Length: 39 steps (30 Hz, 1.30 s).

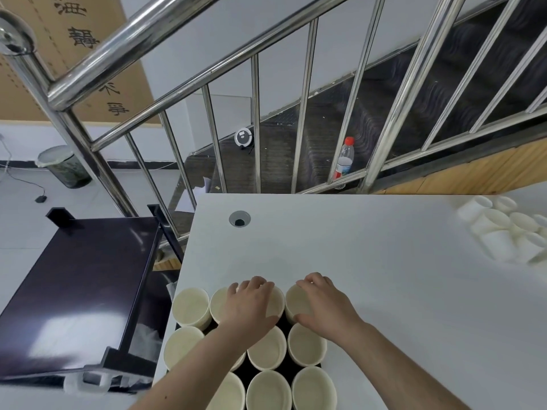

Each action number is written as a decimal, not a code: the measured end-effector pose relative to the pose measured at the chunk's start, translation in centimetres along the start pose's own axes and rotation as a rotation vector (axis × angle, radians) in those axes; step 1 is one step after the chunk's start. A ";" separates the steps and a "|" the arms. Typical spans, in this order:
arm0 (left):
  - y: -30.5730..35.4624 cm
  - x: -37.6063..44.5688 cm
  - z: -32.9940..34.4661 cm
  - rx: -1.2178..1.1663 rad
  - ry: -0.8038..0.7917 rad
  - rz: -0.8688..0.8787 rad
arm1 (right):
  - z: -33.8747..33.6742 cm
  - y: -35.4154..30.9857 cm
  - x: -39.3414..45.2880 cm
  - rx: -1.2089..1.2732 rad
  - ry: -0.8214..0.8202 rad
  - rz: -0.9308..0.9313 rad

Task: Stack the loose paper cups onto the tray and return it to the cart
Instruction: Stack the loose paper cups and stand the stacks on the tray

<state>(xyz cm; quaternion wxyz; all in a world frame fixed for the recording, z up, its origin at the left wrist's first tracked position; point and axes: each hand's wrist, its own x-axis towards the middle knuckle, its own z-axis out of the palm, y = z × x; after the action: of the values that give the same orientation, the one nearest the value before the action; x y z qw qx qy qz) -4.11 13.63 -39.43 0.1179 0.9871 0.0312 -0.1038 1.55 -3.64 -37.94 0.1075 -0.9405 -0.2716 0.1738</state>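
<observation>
White table [370, 261]: cups fill the dark tray [282, 318] at 6 o'clock. Left hand [251, 303] and right hand [322, 303] grip back-row cups. Loose cups [503, 229] wait at 3 o'clock; cart [80, 291] at 9, tray not returned.

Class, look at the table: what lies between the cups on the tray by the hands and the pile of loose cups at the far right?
In the head view, only bare white table lies between the cups on the tray and the loose cups.

Beyond the hands, a white table [340, 247] with a round cable hole [239, 219] meets a steel stair railing [257, 122], behind which stand a red-capped water bottle [344, 160] and a round white device [244, 137], with a lined waste bin [63, 166] far left.
</observation>
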 end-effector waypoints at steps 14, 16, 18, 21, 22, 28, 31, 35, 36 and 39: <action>1.4 -1.0 -1.0 -0.048 0.033 -0.016 | -0.4 0.6 -1.4 0.039 0.055 -0.021; 2.6 -1.4 -1.4 -0.066 0.058 -0.007 | -1.2 1.2 -2.4 0.039 0.074 -0.029; 4.1 -1.9 -1.8 -0.084 0.086 0.009 | -2.1 2.1 -3.7 0.042 0.092 -0.034; 7.3 -2.5 -2.2 -0.081 0.111 0.031 | -3.4 4.1 -6.2 0.025 0.120 -0.043; 8.2 -2.5 -2.2 -0.083 0.116 0.033 | -3.6 4.8 -7.0 0.020 0.128 -0.041; 16.4 -3.5 -1.3 -0.092 0.101 0.093 | -4.8 11.1 -13.5 0.015 0.166 0.008; 20.5 -4.1 -0.4 -0.093 0.104 0.133 | -5.0 14.4 -16.8 0.015 0.174 0.054; 27.0 -4.7 1.3 -0.088 0.068 0.196 | -5.2 19.8 -21.5 0.024 0.188 0.138; 27.9 -4.6 1.6 -0.083 0.069 0.205 | -5.3 20.6 -22.1 0.029 0.194 0.154; 31.3 -4.3 2.4 -0.085 0.039 0.243 | -5.3 23.9 -24.5 0.040 0.205 0.220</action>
<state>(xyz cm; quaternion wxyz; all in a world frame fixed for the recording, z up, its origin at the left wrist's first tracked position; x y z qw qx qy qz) -6.07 -17.50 -33.71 0.1708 0.9795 -0.0818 -0.0682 -4.46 -37.49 -33.57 0.1334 -0.9751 -0.1510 0.0931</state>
